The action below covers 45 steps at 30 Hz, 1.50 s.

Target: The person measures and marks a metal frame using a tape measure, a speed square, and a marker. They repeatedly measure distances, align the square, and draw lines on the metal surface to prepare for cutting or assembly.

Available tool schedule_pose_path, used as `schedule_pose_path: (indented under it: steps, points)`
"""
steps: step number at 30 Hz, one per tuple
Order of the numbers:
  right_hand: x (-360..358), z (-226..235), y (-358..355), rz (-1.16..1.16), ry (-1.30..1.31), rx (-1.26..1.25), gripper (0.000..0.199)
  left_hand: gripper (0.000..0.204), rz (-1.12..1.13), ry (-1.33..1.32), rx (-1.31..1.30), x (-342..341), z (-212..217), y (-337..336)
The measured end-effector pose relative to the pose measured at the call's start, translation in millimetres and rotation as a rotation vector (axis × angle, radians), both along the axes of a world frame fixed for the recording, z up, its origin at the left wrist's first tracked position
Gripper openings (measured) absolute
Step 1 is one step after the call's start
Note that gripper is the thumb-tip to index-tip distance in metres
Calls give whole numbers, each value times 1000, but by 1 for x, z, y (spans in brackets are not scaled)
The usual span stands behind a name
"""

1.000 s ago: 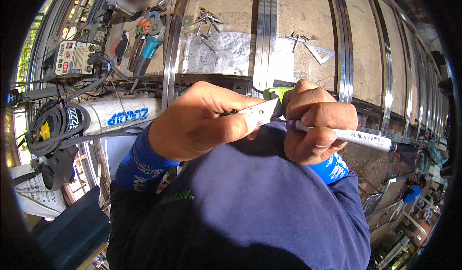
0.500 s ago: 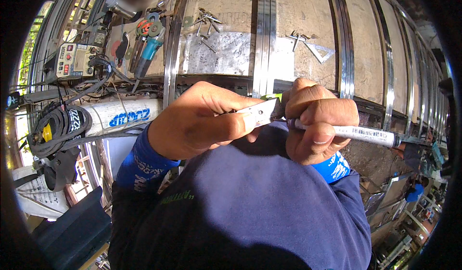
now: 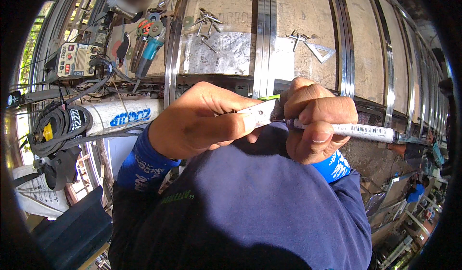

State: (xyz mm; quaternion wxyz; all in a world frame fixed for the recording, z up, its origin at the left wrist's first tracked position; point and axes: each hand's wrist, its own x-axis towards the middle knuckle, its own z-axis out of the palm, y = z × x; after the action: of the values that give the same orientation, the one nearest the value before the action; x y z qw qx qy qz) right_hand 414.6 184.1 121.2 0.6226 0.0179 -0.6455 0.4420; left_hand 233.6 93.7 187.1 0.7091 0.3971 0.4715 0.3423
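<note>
My left hand [image 3: 202,123] pinches a small flat metal strip [image 3: 257,112] between thumb and fingers, close in front of my chest. My right hand [image 3: 317,120] grips a white marker pen [image 3: 358,131] that sticks out to the right, its tip end against the strip. A bit of bright green [image 3: 269,97] shows just behind the strip. Both hands touch at the strip. My dark blue sleeves and shirt [image 3: 250,207] fill the lower picture.
Behind the hands a steel-framed panel structure [image 3: 264,39] carries metal brackets [image 3: 308,41]. At upper left lie an angle grinder [image 3: 149,48], a welding machine [image 3: 72,60] and coiled black cable [image 3: 55,128]. A white pipe [image 3: 120,116] runs at left.
Both hands stay together at the strip, shifted very slightly; the marker remains in my right hand.
</note>
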Motion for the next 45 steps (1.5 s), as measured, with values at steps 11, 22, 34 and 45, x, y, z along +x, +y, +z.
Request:
schedule_pose_path:
  steps: [11, 22, 34, 45]
  points:
    - [1, 3, -2, 10, -21, -16, 32, 33, 22, 3, -54, 1, 0, -2]
    - [6, 3, -10, 92, 8, -279, 37, 57, -33, -37, -11, -1, -3, -2]
    - [9, 7, -8, 85, -39, -269, 37, 62, -37, -46, 13, 0, -5, 0]
    - [10, 6, -10, 158, -6, -410, 39, 60, -48, -74, 39, 2, -5, 2]
